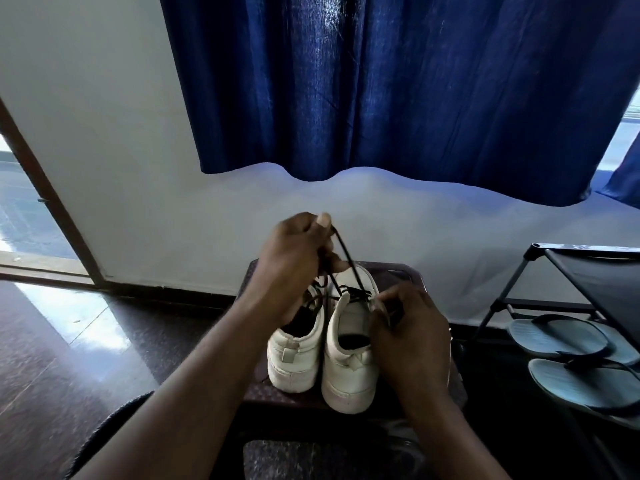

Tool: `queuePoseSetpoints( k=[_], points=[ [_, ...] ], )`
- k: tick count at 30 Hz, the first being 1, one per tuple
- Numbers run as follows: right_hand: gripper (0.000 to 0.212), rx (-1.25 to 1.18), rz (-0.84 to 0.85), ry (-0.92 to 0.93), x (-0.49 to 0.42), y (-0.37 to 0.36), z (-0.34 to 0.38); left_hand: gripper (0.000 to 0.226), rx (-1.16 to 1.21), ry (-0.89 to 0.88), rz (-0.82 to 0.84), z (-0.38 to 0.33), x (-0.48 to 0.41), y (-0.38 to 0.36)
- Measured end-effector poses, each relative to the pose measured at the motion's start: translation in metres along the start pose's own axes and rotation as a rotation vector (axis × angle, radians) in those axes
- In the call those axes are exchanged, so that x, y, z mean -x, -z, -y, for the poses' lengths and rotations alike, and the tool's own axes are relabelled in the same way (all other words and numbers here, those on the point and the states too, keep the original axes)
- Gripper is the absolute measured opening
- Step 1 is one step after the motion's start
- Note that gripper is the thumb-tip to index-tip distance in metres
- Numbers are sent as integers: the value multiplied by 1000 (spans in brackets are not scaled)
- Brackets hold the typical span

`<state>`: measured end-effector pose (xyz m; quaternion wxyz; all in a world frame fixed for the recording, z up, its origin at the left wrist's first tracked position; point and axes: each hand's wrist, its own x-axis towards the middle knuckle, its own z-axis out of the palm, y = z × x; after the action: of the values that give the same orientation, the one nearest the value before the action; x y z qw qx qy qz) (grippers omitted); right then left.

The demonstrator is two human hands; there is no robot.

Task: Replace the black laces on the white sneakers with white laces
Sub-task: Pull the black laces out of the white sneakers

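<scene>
Sneakers: the left sneaker (pixel 298 358) and right sneaker (pixel 349 362) stand side by side on the dark tabletop (pixel 405 273), heels toward you.
Black lace (pixel 344 251): threaded across the right sneaker's eyelets, with one strand drawn up taut.
Left hand (pixel 294 265): raised above the pair, thumb and fingers pinching the lace.
Right hand (pixel 408 327): fingers curled on the right sneaker's eyelet edge, bracing it.
Step advice: free one crossing at a time, pulling in line with the eyelet, and keep the shoe pinned down.
White laces: not in view.
Writing: none readable.
</scene>
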<state>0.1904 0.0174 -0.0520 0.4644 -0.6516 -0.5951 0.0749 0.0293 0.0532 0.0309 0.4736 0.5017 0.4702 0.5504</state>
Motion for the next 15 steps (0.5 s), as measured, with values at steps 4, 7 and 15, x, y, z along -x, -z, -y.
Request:
queuePoseSetpoints(
  k=[4, 7, 15],
  points=[
    [15, 2, 5, 20, 0, -2, -2, 20, -702, -39, 182, 2, -2, 18],
    [15, -5, -1, 13, 0, -2, -2, 17, -1190, -153, 240, 5, -2, 21],
    [20, -9, 9, 3, 0, -1, 0, 26, 229, 106, 182, -7, 11, -1]
  ],
)
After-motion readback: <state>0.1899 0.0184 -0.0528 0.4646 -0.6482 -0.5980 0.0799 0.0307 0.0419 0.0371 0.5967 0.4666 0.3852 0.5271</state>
